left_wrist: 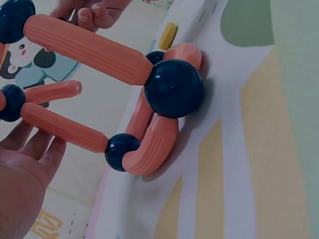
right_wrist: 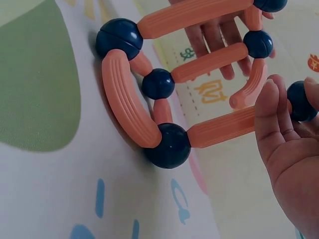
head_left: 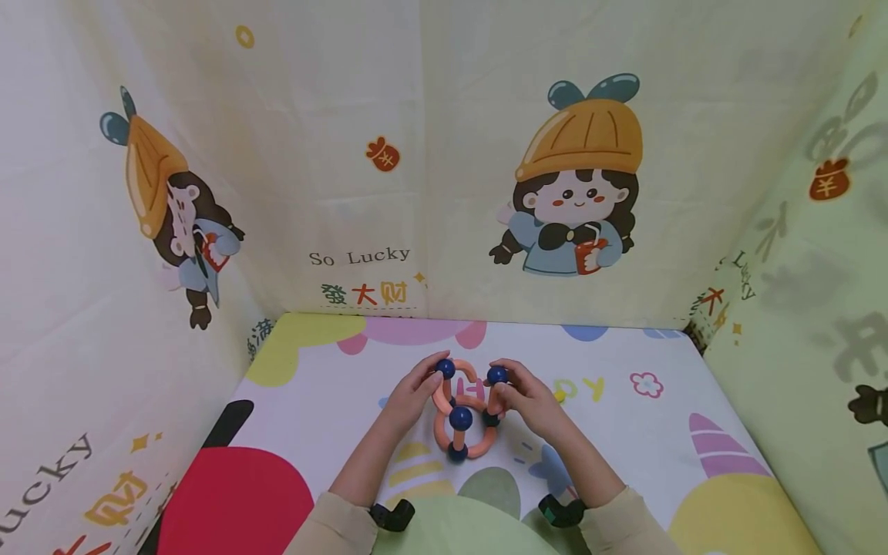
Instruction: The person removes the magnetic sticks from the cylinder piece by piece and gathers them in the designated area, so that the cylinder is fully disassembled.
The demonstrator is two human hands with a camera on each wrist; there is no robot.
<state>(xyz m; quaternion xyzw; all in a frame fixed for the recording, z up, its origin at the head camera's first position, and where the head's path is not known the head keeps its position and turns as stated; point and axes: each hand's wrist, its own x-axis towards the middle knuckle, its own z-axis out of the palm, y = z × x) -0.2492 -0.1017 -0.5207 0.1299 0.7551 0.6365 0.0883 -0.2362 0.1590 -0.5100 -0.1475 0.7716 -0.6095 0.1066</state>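
A ball-and-rod building toy [head_left: 459, 439] stands on the mat, made of orange rods and dark blue balls. Curved rods form its base ring, and three straight rods rise from the base balls, each topped by a ball. My left hand [head_left: 409, 397] holds the upper left ball [head_left: 445, 368] between thumb and fingers. From that ball one curved rod [right_wrist: 249, 89] reaches out with a free end; another joins it to the front upper ball [head_left: 461, 418]. My right hand [head_left: 530, 397] pinches the upper right ball [right_wrist: 301, 101], its fingers also lying along the upright rod [right_wrist: 224, 127].
A printed mat [head_left: 590, 447] with coloured shapes covers the table. Patterned cloth [head_left: 458, 193] hangs behind and at both sides. At the left edge lies a black strip [head_left: 229, 422]. A small yellow shape [head_left: 559, 395] shows beside my right hand; I cannot tell if it is printed.
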